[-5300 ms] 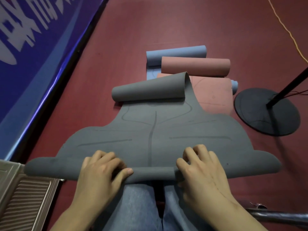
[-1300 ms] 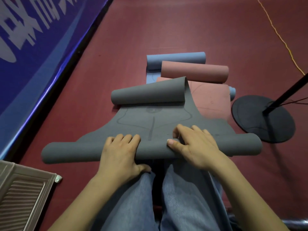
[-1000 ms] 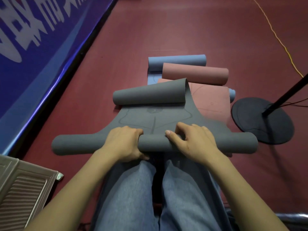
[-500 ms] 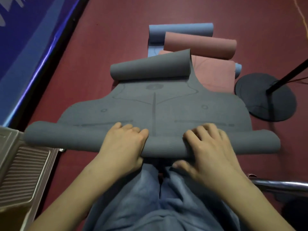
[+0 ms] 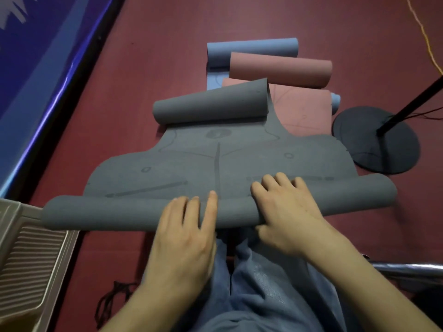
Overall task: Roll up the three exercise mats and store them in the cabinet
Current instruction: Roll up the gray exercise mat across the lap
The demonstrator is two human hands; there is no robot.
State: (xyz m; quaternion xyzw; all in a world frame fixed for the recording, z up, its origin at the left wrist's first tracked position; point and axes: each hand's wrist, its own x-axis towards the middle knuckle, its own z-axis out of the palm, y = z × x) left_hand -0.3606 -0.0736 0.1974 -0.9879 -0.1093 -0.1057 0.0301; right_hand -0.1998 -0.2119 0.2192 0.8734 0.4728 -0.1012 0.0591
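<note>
A grey mat lies on the red floor in front of my knees. Its near end is wound into a roll, and its far end curls up on itself. My left hand rests flat on the roll with straight fingers. My right hand presses on the roll beside it, fingers reaching over onto the flat part and thumb at the roll's near edge. Behind the grey mat lie a partly rolled pink mat and a partly rolled blue mat.
A black round stand base with a slanted pole sits to the right of the mats. A beige ribbed panel is at the near left. A blue banner runs along the left. A metal tube lies at the near right, and a yellow cable at the far right.
Since a second ago the roll sits closer to my knees and more flat grey mat shows beyond it. My left fingers have straightened on the roll. The pink and blue mats have not moved.
</note>
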